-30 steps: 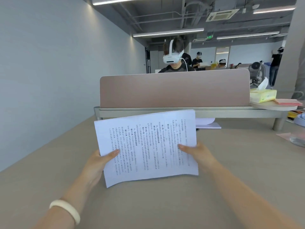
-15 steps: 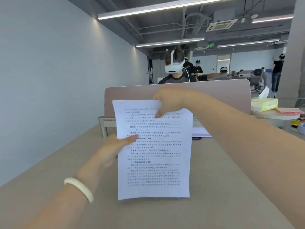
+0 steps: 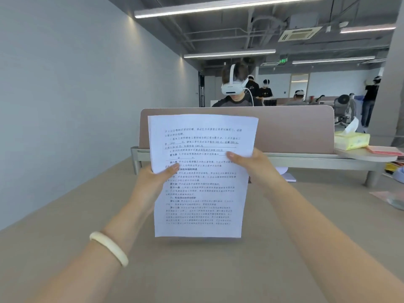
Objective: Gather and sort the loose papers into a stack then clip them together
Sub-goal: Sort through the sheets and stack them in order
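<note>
Head view: a pink divider (image 3: pixel 295 127) and a tissue box (image 3: pixel 352 142) stand beyond the papers (image 3: pixel 201 193), held upright above the smooth tan desk (image 3: pixel 196 270). The left hand (image 3: pixel 153 182) pinches their left edge and the right hand (image 3: pixel 253 167) grips their right edge. The sheets are white and printed, perhaps several.
</note>
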{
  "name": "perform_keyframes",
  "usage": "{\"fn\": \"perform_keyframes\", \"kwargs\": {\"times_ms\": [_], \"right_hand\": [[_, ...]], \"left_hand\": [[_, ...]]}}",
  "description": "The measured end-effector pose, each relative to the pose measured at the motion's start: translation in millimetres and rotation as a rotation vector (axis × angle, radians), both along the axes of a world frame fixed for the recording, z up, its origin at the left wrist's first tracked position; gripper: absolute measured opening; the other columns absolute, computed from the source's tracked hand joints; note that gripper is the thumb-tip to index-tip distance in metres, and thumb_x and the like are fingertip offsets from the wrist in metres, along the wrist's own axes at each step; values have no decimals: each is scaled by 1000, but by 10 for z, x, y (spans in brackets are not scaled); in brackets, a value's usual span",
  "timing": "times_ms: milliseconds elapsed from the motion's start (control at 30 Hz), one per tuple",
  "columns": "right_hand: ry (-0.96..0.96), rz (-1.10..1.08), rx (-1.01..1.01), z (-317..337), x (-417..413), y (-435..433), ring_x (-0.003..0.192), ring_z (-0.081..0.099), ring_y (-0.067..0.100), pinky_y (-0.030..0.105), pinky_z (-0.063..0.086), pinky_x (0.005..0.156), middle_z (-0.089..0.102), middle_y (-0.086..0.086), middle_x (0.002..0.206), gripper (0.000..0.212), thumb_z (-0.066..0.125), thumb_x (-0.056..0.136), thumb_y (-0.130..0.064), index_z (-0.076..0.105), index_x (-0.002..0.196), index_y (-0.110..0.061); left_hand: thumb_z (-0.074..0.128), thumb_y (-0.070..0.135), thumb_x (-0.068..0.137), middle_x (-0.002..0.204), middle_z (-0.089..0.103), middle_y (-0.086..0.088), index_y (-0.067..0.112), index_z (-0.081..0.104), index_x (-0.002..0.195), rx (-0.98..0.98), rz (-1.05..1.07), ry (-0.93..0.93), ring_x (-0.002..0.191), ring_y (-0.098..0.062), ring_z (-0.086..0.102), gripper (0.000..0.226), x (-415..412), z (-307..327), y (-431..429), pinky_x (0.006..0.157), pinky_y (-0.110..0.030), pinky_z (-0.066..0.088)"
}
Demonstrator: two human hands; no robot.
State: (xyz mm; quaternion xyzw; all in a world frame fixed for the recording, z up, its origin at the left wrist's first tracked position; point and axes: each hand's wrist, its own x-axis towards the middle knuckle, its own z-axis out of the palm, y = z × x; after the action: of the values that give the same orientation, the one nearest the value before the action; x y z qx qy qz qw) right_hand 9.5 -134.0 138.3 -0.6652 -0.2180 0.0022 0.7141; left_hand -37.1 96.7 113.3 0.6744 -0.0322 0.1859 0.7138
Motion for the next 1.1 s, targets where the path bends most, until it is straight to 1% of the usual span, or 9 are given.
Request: {"fn": "perform_keyframes", "kwargs": {"times_ms": [133,267,400,567,700,767,867,967,1100], "right_hand": [[-24,-2,31,-46,16,74,101,70,14,21,58,72,71,0,116,33,63,89,-13,62,122,-14],[27,-38,17,-376,-14,154,93,72,8,18,57,68,73,-2,111,28,64,89,-14,67,117,-15],[-9,-54,2,-158,19,124,80,73,4,22,56,68,75,-8,96,22,66,87,-12,69,109,-18],[168,5,-29,-400,182,315,99,71,28,44,55,89,73,11,110,29,67,84,-6,68,113,-6],[281,-7,-208,-1105,357,663,77,74,11,26,58,70,77,1,96,18,65,86,-6,70,102,-13],[303,25,-250,-1289,497,836,84,74,14,31,57,78,77,0,98,20,65,87,-8,70,106,-13],[298,64,-291,-1388,699,1118,90,74,16,39,56,88,77,-3,97,21,63,89,-12,70,108,-18],[270,74,-329,-1461,837,1350,80,74,7,25,57,73,77,-12,88,17,60,90,-15,71,99,-25],[249,74,-378,-1538,850,1381,78,74,5,14,53,60,77,-11,92,17,61,90,-15,70,99,-26]], "left_hand": [[67,16,85,107,75,2,19,70,106,-10,-7,7,98,-15,71,22,-80,-86,46,84,-33,55],[67,17,85,104,75,3,17,69,110,-24,4,90,97,-16,72,25,-113,-370,-2,74,-26,57],[68,17,84,110,74,2,18,68,112,65,-18,73,100,-15,71,29,-113,-142,74,88,-33,55],[66,24,85,120,69,-3,19,64,120,106,-78,249,111,-22,66,36,-74,-334,365,100,-46,48],[62,29,89,123,67,-8,16,61,123,71,14,389,109,-26,66,36,82,-956,662,102,-51,45],[56,33,92,120,69,-6,17,62,120,42,71,391,108,-26,66,33,274,-1080,852,101,-51,46],[43,31,99,114,69,-3,16,58,119,-20,262,386,105,-24,65,30,646,-1122,1128,93,-40,50],[38,29,99,107,64,-1,12,53,115,66,390,374,95,-17,59,28,898,-1162,1270,71,-28,45],[39,24,99,102,63,-1,11,51,112,176,416,346,91,-16,60,22,906,-1254,1303,67,-23,44]]}}
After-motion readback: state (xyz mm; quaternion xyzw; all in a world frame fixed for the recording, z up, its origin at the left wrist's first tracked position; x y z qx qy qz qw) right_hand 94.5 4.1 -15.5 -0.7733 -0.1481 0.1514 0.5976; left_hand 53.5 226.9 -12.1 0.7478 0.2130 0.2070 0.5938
